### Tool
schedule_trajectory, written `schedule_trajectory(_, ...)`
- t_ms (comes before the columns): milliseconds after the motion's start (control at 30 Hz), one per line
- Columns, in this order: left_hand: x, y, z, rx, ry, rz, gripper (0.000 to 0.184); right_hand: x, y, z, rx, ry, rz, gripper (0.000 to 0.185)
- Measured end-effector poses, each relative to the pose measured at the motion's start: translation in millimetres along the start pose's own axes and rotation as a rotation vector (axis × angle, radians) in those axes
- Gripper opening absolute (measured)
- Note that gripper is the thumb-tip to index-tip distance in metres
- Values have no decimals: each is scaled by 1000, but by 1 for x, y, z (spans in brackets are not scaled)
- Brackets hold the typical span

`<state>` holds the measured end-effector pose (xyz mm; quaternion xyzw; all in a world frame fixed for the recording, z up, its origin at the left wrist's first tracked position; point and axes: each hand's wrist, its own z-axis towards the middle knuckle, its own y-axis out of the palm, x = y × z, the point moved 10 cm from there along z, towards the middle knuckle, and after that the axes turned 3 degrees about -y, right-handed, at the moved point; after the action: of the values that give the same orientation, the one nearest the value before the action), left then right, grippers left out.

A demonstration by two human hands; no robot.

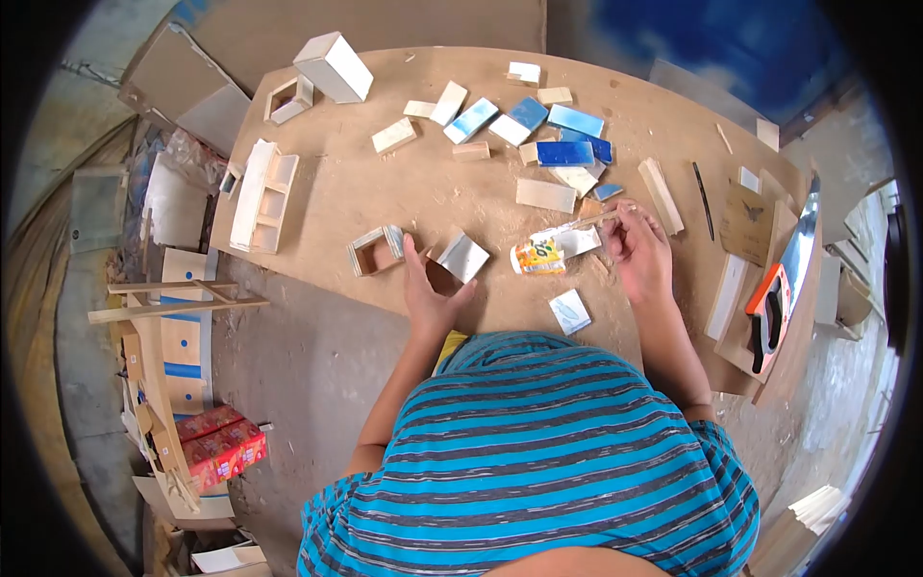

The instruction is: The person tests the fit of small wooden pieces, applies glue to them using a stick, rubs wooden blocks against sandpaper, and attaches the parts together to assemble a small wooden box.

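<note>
My left hand (435,296) curves round a small wooden box (461,257) with a white panel on top, its thumb and fingers at opposite sides. Just left of that hand stands another small open box (377,252) made of thin wood. My right hand (638,252) is closed, with fingertips pinching a thin wooden stick (604,219). The stick's far end reaches over a cut-open white container (538,255) with a yellow and orange label, lying on the table. A white and pale-blue block (569,312) lies between my two hands, close to my body.
Several white, blue and bare wood blocks (565,154) cluster at the back of the table (336,183). A compartmented wooden piece (264,197) and a tall white box (334,67) stand at left. A handsaw (772,313), a black pen (704,200) and sandpaper (745,223) lie right.
</note>
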<state>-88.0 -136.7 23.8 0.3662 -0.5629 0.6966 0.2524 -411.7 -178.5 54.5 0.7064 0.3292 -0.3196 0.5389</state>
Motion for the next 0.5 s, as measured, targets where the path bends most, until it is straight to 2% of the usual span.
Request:
schedule_trajectory(33, -1, -2, 0, -12, -25, -85, 126, -1, 5, -2, -23, 0, -6, 20)
schedule_trajectory(133, 22, -1, 2, -126, -65, -914, 131, -9, 24, -15, -84, -26, -13, 21)
schedule_trajectory(167, 34, -4, 3, -184, -87, -1030, 132, -13, 33, -21, -103, -45, -11, 21)
schedule_trajectory(300, 82, -15, -2, -290, -216, -1206, 130, -32, 66, -43, -266, -138, 3, 24)
schedule_trajectory(500, 107, -25, -3, -313, -169, -1223, 134, -51, 88, -54, -318, -237, -8, 25)
